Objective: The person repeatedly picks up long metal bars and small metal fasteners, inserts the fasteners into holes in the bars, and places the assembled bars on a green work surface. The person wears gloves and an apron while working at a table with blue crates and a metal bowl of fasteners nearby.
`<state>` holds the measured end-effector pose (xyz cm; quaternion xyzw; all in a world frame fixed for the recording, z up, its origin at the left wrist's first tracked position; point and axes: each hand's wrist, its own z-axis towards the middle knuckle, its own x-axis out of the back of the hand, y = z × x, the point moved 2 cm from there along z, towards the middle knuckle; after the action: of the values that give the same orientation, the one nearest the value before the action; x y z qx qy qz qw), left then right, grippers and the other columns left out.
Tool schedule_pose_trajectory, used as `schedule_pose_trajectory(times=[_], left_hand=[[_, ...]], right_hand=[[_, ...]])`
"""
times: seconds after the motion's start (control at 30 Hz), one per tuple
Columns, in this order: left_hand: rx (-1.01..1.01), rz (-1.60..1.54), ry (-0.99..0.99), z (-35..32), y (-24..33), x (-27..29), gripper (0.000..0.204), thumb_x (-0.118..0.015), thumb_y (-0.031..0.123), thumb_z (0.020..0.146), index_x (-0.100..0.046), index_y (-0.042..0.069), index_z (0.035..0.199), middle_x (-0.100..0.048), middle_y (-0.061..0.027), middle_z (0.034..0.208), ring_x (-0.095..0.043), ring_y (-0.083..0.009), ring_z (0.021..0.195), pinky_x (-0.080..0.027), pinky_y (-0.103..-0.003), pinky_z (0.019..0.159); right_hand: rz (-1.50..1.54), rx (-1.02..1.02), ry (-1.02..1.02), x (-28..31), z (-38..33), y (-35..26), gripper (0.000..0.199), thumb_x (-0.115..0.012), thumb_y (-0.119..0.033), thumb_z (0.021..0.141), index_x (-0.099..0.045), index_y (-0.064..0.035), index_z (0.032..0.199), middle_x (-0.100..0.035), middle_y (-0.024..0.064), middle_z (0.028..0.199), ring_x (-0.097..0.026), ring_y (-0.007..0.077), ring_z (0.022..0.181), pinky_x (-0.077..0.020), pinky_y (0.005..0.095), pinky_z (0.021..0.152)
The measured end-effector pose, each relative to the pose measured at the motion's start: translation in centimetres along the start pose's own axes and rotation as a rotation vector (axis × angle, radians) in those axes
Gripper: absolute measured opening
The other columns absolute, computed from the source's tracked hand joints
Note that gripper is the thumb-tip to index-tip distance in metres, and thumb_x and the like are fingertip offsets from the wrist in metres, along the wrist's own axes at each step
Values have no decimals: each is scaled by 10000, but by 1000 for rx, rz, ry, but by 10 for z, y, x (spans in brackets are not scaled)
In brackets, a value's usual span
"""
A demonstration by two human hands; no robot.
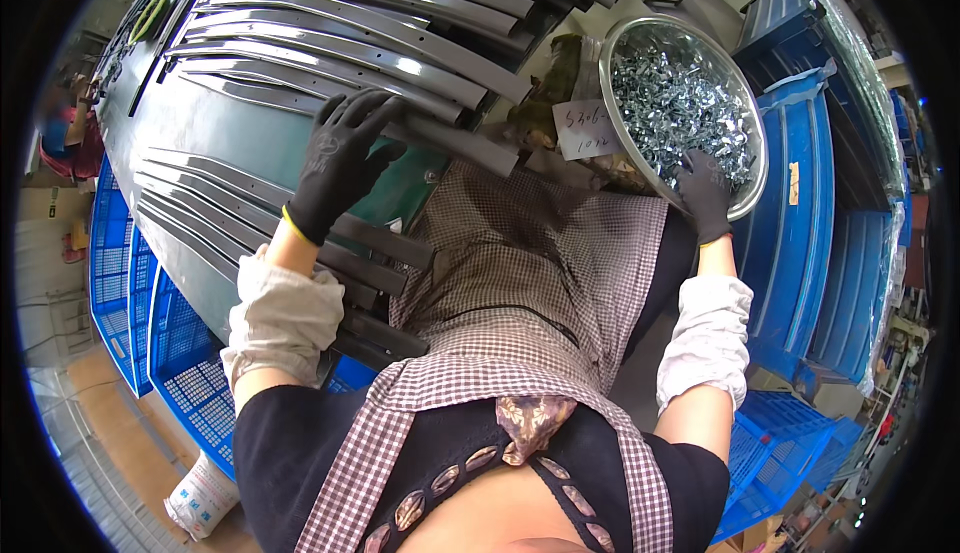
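Observation:
My left hand [345,158], in a black glove with a yellow cuff edge, is over the table on my left. Its fingers are stretched and the thumb stands apart. Close by its fingertips lies a dark metal strip [455,143] whose end juts over the table edge toward my lap; I see no grip on it. On my right, my right hand [705,193], gloved the same way, dips into the near side of a round metal bowl [752,168]. Its fingers are bent together among small shiny metal clips [675,103], and whatever they hold is hidden.
Long dark strips [330,28] lie in rows across the green table [210,103]; more strips [200,203] lie nearer. A handwritten paper tag [583,130] sits beside the bowl. Blue bins [795,223] stand at right, blue crates [190,353] at left. Another person [68,133] is far left.

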<state>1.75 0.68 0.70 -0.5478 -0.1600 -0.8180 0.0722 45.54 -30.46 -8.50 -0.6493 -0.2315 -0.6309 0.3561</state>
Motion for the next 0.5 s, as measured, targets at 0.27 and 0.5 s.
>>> schedule_pose_trajectory(times=[0.27,0.5], left_hand=[[-92,38,24,0,4,-13,535,-789,188,688,-663,130,1205,-605,-102,1163,-552,-340,1099,-416,-474,989],[-142,-109,-85,-11,35,-7,400,-786,192,703,-712,139,1093,-648,-70,1059,-619,-311,1014,-474,-441,899]], right_hand=[[553,-182,21,20,0,10,217,-667,-266,932,-672,-49,940,-658,67,780,-612,214,693,-470,354,647],[1648,-454,-72,60,-17,-36,226,-590,-222,1005,-646,-31,1111,-424,-67,659,-317,11,471,-222,191,422]])
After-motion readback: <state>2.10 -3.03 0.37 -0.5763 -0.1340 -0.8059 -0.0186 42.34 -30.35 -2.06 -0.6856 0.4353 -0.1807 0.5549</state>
